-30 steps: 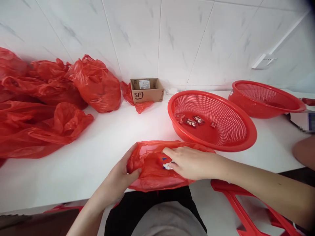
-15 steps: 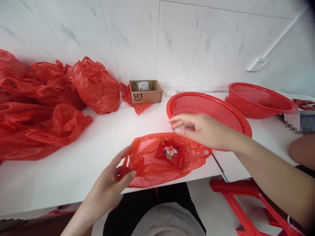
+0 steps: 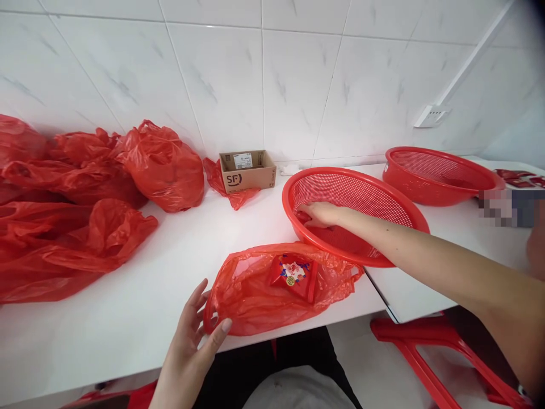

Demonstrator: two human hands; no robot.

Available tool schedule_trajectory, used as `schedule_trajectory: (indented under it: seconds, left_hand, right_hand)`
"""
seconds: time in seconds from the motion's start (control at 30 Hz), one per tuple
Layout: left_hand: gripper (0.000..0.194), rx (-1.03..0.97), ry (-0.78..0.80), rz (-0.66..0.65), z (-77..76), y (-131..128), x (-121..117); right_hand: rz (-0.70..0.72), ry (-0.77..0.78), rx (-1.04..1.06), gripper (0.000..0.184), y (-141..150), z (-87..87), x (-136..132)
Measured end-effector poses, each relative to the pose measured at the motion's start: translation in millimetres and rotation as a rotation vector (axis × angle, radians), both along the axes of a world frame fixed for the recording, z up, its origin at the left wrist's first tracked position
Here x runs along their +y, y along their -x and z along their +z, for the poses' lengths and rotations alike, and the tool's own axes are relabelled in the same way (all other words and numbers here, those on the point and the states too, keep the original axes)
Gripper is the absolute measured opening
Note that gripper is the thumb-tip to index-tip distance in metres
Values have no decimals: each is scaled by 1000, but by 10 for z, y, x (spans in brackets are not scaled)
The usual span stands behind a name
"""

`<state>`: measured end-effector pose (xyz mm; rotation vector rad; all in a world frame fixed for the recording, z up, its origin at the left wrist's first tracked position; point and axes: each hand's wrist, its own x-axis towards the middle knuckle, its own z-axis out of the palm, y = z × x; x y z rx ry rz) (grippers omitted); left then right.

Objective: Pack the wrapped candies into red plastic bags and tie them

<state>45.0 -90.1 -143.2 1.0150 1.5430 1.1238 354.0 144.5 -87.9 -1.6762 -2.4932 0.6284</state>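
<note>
A translucent red plastic bag (image 3: 255,289) lies spread open near the table's front edge. Inside it rests a red packet (image 3: 293,275) with a white, blue and gold print. My left hand (image 3: 193,335) is at the bag's left end, fingers and thumb apart around the rim, touching it lightly at most. Down in the near red plastic basket (image 3: 361,177), my right hand (image 3: 321,215) has its fingers curled about a small red packet (image 3: 304,217) by the left wall. Part of that packet is hidden by the fingers.
Stuffed red bags (image 3: 162,170) stand along the wall at left. A small cardboard box (image 3: 251,179) sits at the back middle. Another red basket (image 3: 443,176) is at back right, with a person's arm (image 3: 535,244) beyond. A red stool (image 3: 417,335) stands below the table.
My right hand has gone from above the basket's near rim down into the basket. My left hand's fingers have spread and slipped outward at the bag's left end.
</note>
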Motion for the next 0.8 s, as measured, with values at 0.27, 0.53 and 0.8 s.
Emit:
schedule_trajectory:
  seconds: [0.27,0.53,0.8]
  left_hand:
    - [78,-26,14,6,69,-24,3]
    - [65,-89,35,-92,105,-56,96]
    - [46,-396,42,-76,368,-238,56]
  right_hand:
    - [-95,359,609,18,-154,603,-230]
    - [43,673,857,32,229,762,-1025]
    - [171,97,113,33,907,299,-1328]
